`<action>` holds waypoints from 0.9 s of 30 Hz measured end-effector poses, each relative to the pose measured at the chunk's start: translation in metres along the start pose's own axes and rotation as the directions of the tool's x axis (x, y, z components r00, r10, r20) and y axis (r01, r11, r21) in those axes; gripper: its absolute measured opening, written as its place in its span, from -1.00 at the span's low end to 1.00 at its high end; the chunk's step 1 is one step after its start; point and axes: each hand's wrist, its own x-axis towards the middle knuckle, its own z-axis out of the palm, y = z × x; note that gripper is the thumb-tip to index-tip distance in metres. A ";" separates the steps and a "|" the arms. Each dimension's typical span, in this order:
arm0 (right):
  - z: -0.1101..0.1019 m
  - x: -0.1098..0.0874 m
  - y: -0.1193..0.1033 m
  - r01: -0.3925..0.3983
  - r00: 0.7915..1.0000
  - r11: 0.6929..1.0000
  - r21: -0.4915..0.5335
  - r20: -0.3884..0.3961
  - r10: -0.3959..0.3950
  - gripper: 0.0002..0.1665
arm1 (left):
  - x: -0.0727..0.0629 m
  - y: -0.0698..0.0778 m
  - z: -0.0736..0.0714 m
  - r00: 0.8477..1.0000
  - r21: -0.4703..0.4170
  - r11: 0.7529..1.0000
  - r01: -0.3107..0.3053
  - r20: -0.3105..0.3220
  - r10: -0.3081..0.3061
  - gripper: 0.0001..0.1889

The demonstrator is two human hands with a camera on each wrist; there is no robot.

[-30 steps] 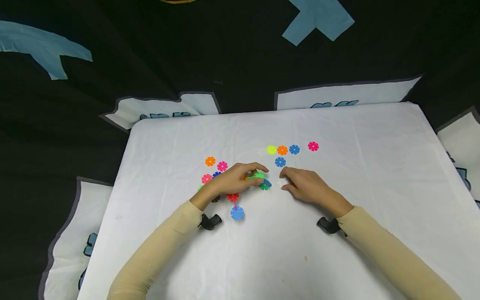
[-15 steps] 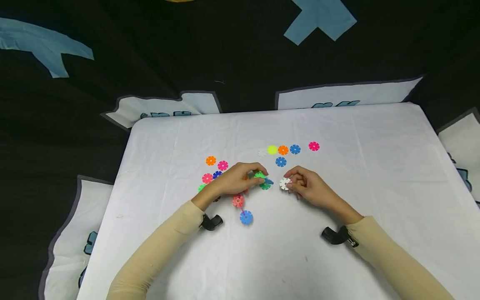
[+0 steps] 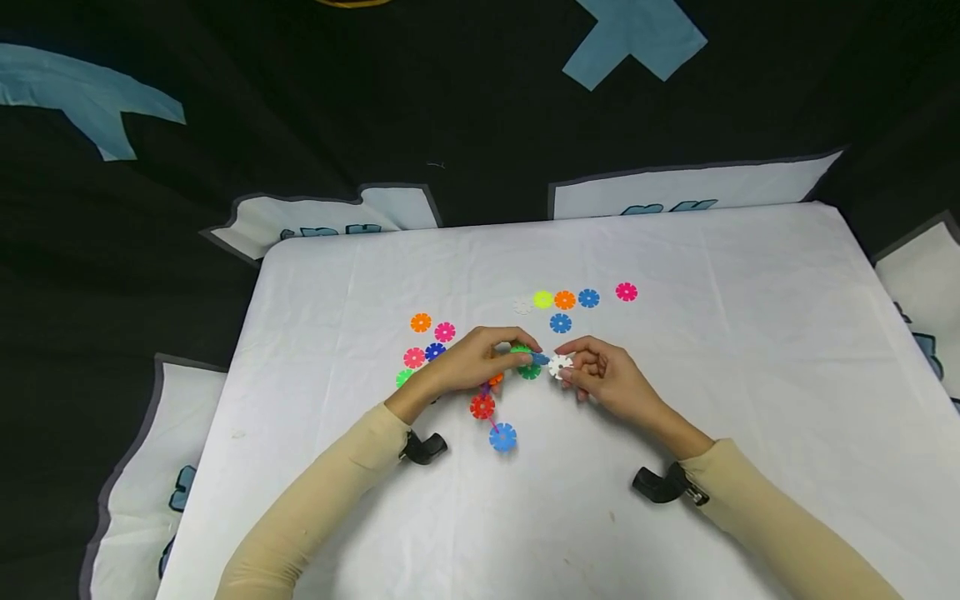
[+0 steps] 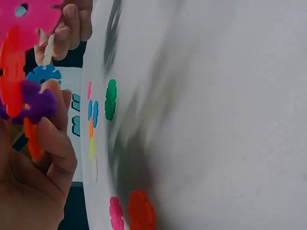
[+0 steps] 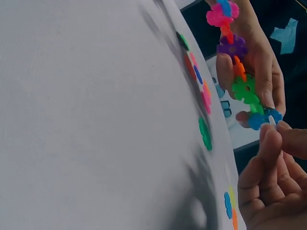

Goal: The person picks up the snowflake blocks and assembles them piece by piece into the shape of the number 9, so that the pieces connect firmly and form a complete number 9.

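Note:
My left hand holds a chain of interlocked notched plastic discs, pinching its blue disc between finger and thumb. Along the chain follow a green disc, an orange one, a purple disc and a red disc. A light blue disc hangs at the near end, past a pink disc. My right hand pinches a white disc at the blue disc's edge; they look in contact, but whether the notches interlock cannot be told.
A loose green disc lies beneath the hands on the white-covered table. Behind are yellow, orange, blue and pink discs. More discs, including an orange one, lie left, partly behind the left arm.
My right hand has lifted the white disc off the table and brought it left to the blue disc. The near end of the chain has swung to the right.

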 end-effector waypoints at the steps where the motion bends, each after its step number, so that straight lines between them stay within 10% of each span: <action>1: 0.001 0.000 0.000 0.004 1.000 1.000 0.002 -0.010 -0.004 -0.63 | 0.000 -0.001 0.000 1.000 -0.013 1.000 -0.001 -0.007 0.001 -0.79; 27: 0.012 -0.002 -0.011 0.037 0.994 0.999 0.016 -0.103 -0.036 -0.75 | 0.003 0.004 0.009 0.979 -0.030 0.985 -0.170 -0.121 0.166 -0.86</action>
